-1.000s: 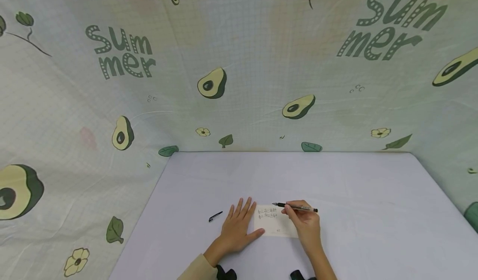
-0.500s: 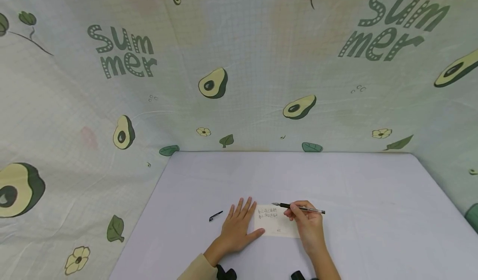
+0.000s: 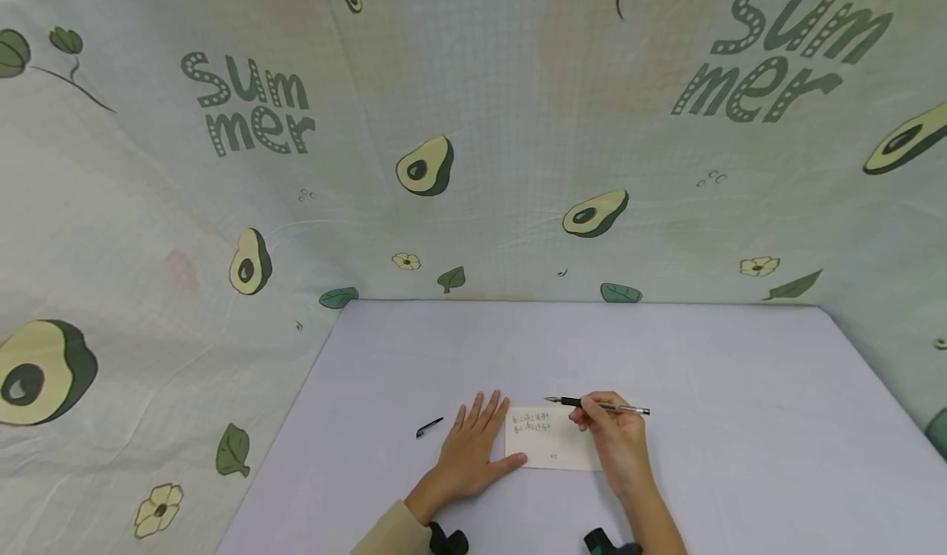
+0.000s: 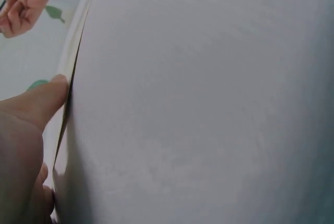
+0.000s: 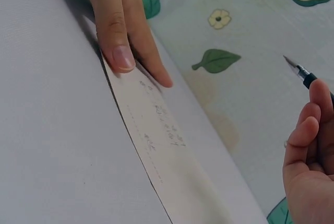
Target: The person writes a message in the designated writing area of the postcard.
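A small cream paper card (image 3: 540,448) with two handwritten lines near its top lies on the white table. My left hand (image 3: 472,458) lies flat with fingers spread, its thumb pressing the card's left side. In the right wrist view that thumb (image 5: 122,57) rests on the card's end. My right hand (image 3: 620,436) pinches a black-and-clear pen (image 3: 599,405) above the card's right part. The pen's bare tip points left, and the right wrist view shows the pen tip (image 5: 292,63) raised off the paper.
A black pen cap (image 3: 429,427) lies on the table (image 3: 414,358) left of my left hand. Behind the table hangs a cloth (image 3: 503,234) printed with avocados, leaves and lettering. Dark wrist straps (image 3: 448,541) show at the bottom edge.
My right hand has shifted right with the pen, baring more of the card, and the pen has moved along with it. My left hand stays in place on the card.
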Tool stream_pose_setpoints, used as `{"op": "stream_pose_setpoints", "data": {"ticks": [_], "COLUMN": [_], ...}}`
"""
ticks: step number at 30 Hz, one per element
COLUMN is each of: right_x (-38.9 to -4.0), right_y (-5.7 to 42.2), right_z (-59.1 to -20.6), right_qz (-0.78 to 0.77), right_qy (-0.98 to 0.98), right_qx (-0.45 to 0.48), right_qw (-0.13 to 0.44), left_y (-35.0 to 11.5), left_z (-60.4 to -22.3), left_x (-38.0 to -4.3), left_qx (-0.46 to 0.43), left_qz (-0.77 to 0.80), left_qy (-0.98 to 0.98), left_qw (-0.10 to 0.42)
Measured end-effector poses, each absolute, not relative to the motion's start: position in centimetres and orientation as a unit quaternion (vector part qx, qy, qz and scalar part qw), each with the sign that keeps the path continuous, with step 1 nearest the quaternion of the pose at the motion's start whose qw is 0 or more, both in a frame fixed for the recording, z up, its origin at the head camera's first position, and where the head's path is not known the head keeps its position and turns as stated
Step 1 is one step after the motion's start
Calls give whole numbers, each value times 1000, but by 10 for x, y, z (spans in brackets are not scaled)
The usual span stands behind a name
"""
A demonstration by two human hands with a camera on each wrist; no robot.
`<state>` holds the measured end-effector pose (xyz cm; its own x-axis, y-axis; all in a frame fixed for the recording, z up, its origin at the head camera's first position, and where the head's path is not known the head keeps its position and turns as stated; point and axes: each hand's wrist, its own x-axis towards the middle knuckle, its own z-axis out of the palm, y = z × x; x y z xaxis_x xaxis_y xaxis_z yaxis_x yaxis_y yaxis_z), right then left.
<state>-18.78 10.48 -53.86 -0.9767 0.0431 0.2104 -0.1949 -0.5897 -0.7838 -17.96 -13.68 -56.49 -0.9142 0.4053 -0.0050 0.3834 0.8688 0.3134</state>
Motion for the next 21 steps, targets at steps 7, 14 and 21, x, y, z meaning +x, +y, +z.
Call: {"op": "stream_pose_setpoints", "data": {"ticks": [7,14,21], "right_x": [-190,-193,-196], "right_y": [105,108,113], "right_z": [-537,-537,-535], "right_qz": [894,896,896], "right_qy": [-432,-427,-422], "right_qx": [101,103,116], "right_qw": [65,67,73], "left_y": [-136,-140,-163], "left_z": [-567,-558,-541], "left_x": [-181,-184,-188], "left_qx": [190,180,176], "left_qz": [162,209,280], "left_qy": [967,960,944], "left_qw": [41,52,12]}}
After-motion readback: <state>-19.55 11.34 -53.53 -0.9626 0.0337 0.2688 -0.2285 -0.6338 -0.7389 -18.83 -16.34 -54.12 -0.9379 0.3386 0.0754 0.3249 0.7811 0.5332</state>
